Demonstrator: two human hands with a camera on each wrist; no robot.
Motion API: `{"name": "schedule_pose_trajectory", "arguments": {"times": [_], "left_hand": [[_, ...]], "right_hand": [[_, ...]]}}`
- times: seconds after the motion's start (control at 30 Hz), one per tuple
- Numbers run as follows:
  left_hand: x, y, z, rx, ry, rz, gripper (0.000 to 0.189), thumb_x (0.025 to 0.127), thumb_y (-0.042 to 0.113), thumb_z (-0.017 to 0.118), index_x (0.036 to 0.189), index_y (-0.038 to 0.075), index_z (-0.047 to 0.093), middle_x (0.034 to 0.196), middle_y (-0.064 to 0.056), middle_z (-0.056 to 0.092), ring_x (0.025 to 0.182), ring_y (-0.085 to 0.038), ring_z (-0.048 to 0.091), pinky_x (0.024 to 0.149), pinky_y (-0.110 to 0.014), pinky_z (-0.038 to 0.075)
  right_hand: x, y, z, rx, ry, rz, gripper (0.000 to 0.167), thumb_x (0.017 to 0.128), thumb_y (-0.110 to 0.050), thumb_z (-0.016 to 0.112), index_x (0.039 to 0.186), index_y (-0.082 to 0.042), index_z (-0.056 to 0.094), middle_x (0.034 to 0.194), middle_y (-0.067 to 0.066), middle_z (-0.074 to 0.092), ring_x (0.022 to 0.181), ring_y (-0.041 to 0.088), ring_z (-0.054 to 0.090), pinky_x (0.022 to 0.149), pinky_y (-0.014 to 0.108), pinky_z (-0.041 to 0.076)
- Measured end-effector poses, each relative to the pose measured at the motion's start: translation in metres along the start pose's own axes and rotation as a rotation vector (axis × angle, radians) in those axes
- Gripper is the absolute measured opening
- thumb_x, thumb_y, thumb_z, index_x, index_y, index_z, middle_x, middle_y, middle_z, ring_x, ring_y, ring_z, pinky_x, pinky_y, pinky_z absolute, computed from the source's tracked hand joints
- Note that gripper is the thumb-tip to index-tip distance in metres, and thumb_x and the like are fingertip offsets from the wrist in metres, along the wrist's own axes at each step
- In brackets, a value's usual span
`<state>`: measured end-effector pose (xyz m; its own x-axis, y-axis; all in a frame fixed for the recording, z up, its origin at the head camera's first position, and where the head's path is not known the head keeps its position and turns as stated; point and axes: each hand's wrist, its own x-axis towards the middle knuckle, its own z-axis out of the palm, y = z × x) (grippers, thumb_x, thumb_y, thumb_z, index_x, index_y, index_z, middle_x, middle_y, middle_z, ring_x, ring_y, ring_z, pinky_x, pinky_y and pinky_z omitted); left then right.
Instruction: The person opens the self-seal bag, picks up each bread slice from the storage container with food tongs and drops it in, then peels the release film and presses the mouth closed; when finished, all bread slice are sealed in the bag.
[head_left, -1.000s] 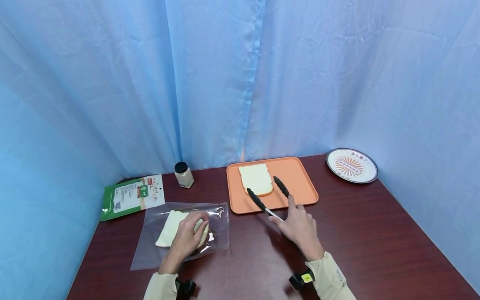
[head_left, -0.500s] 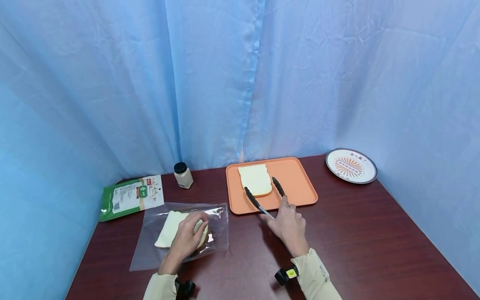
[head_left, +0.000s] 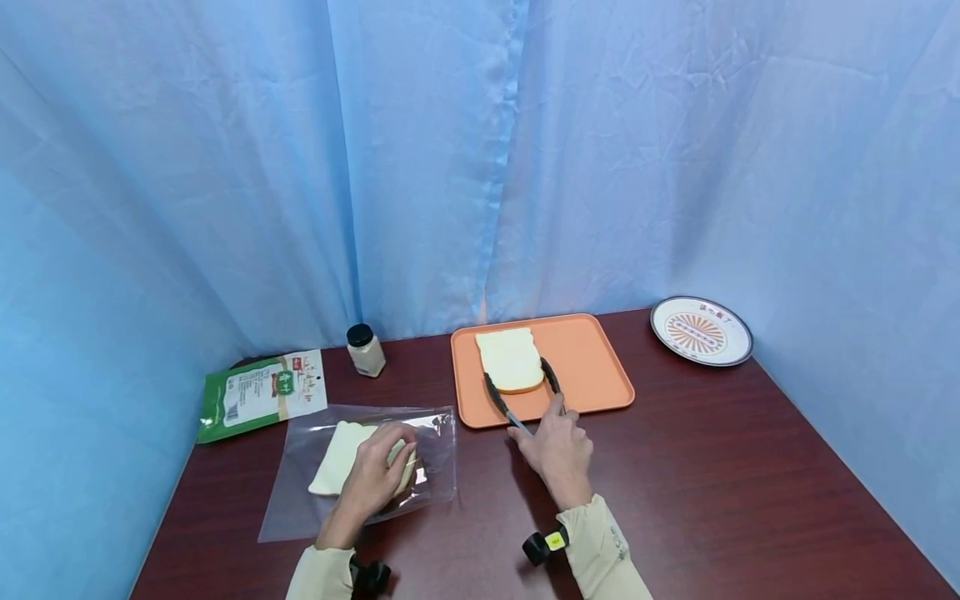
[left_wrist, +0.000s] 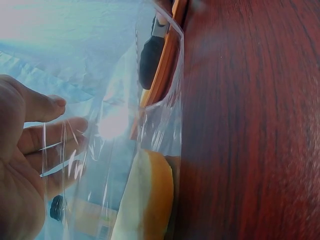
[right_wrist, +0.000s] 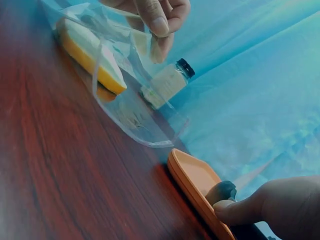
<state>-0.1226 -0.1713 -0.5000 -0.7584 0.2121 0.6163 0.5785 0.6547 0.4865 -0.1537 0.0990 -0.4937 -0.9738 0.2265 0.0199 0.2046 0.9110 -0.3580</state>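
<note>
My left hand (head_left: 377,465) pinches the upper film of a clear plastic bag (head_left: 438,479) and lifts it off the table. Inside the bag lies a slice of bread (head_left: 337,458), its brown crust showing in the right wrist view. With my right hand (head_left: 561,458) I hold tongs (head_left: 495,395) that have black tips and metal arms. Their spread tips flank the near end of another bread slice (head_left: 510,358), which lies flat on an orange tray (head_left: 588,362). In the right wrist view my thumb (right_wrist: 240,210) lies along the tongs.
A jar (head_left: 367,354) with a black lid stands behind the bag. To its left lies a green and white packet (head_left: 258,396). A patterned plate (head_left: 701,332) sits at the back right. Blue curtains (head_left: 420,167) border the dark red table (head_left: 750,483).
My right hand has moved left with the tongs, and their tips have drawn closer together, coming to either side of the bread on the tray. The left hand has stayed in place.
</note>
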Motion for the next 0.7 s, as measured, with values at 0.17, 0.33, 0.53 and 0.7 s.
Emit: {"name": "schedule_pose_trajectory", "arguments": {"times": [0.17, 0.33, 0.53, 0.7], "left_hand": [[0.0008, 0.0003, -0.0002, -0.013, 0.005, 0.024, 0.021, 0.081, -0.009, 0.075, 0.085, 0.008, 0.064, 0.085, -0.007, 0.069, 0.086, -0.016, 0.065, 0.075, -0.037, 0.057], [0.002, 0.0006, -0.0007, -0.018, 0.003, 0.029, 0.022, 0.08, -0.011, 0.074, 0.085, 0.007, 0.064, 0.086, -0.008, 0.069, 0.087, -0.018, 0.066, 0.075, -0.039, 0.057], [0.0017, 0.0004, -0.0011, -0.006, -0.015, 0.001, 0.013, 0.085, -0.005, 0.072, 0.087, 0.006, 0.065, 0.086, -0.007, 0.07, 0.086, -0.018, 0.065, 0.075, -0.038, 0.057], [0.0004, 0.0005, -0.0013, 0.012, -0.021, -0.023, 0.016, 0.084, -0.005, 0.074, 0.087, 0.009, 0.066, 0.086, -0.003, 0.069, 0.086, -0.016, 0.065, 0.075, -0.037, 0.057]], "right_hand": [[0.0005, -0.0018, 0.0024, 0.022, 0.002, 0.021, 0.108, 0.078, -0.065, 0.073, 0.15, 0.003, 0.031, 0.116, 0.034, 0.061, 0.069, 0.045, 0.067, 0.054, 0.05, 0.053], [0.0012, -0.0036, 0.0045, 0.039, 0.003, 0.031, 0.106, 0.079, -0.062, 0.074, 0.15, 0.004, 0.029, 0.115, 0.034, 0.061, 0.071, 0.046, 0.067, 0.055, 0.051, 0.054], [0.0019, -0.0012, 0.005, 0.028, 0.032, 0.002, 0.098, 0.08, -0.058, 0.075, 0.144, 0.005, 0.036, 0.108, 0.032, 0.064, 0.07, 0.046, 0.067, 0.054, 0.05, 0.053], [0.0034, 0.0027, 0.003, 0.017, 0.036, -0.031, 0.092, 0.081, -0.056, 0.075, 0.14, 0.006, 0.042, 0.098, 0.03, 0.065, 0.068, 0.044, 0.067, 0.052, 0.049, 0.053]]}}
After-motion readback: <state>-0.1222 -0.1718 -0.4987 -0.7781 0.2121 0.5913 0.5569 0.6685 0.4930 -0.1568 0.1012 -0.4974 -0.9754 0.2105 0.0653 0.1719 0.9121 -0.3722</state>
